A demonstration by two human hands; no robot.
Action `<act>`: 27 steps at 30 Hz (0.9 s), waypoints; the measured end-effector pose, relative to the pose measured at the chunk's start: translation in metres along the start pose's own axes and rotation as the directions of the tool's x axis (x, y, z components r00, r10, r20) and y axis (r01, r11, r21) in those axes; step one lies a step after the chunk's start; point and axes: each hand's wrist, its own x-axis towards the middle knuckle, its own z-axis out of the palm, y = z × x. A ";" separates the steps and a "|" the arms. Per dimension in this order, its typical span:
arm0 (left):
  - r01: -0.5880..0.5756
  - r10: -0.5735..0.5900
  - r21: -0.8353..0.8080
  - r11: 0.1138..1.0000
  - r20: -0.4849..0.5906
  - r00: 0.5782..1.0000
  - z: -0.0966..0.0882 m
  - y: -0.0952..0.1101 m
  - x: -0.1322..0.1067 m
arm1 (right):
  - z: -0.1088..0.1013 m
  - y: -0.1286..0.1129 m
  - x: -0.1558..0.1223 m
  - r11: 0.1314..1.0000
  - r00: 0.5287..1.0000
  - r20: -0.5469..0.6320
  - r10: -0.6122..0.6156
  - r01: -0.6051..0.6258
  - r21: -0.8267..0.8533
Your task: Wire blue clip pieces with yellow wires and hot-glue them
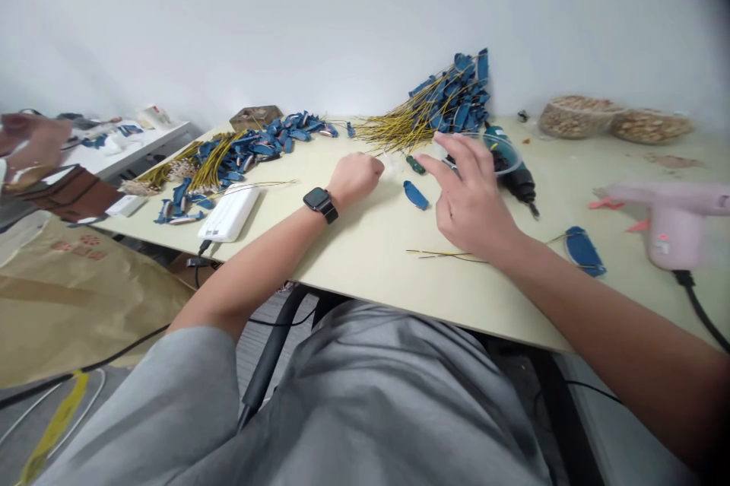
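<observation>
Between the left hand (pixel 354 180), curling with its grip unclear, and the right hand (pixel 472 201), spreading its fingers, a blue piece (pixel 416 195) is lying on the desk (pixel 347 262), seemingly unwired; beyond, a wired bundle (pixel 456 94) is resting, apparently done.

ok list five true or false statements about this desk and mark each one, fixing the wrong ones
1. A blue piece lies between the left hand and the right hand. True.
2. The right hand is clenched into a fist. False: its fingers are spread.
3. A dark watch is worn on the left wrist. True.
4. The pink glue gun is left of the white power bank. False: it is far to the right of it.
5. A black cable runs from the pink glue gun. True.
</observation>
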 end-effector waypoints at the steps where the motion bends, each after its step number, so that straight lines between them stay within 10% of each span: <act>1: 0.018 -0.019 -0.031 0.999 -0.023 1.000 -0.001 -0.003 0.000 | -0.001 0.001 0.001 0.999 1.000 0.002 -0.010 0.010 0.044; 8: 0.102 -0.136 -0.157 0.982 -0.222 0.966 0.001 -0.013 0.000 | -0.001 -0.003 0.002 0.974 0.998 -0.055 -0.002 0.014 0.226; 27: 0.049 -0.095 -0.243 0.969 -0.182 0.979 0.013 -0.025 0.007 | 0.006 0.003 -0.012 0.952 0.988 -0.142 0.052 -0.006 0.306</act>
